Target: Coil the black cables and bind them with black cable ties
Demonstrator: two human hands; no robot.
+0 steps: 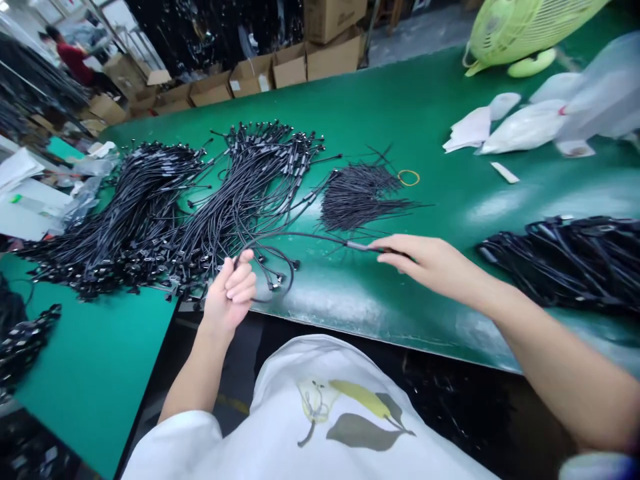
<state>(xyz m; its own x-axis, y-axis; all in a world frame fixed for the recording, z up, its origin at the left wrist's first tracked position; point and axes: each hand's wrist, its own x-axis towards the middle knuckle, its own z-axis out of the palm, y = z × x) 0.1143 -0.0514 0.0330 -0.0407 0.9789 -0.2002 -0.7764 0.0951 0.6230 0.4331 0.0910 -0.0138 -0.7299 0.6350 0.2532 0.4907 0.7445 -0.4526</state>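
Note:
My left hand [233, 293] is closed around a small bunch of black cables [273, 267] at the near edge of the green table [400, 113]; their connector ends hang loose to its right. My right hand [425, 261] pinches the far end of the same cables, next to a pile of thin black ties [360, 193]. The cables stretch in an arc between both hands. Two big heaps of black cables [165, 200] lie to the left, beyond my left hand.
A bundled cable heap [565, 260] lies at the right. A yellow rubber band [409, 177], white plastic bags [530, 123] and a green fan [525, 30] sit farther back. Cardboard boxes [280, 67] line the floor behind; a person in red [75, 60] works far left.

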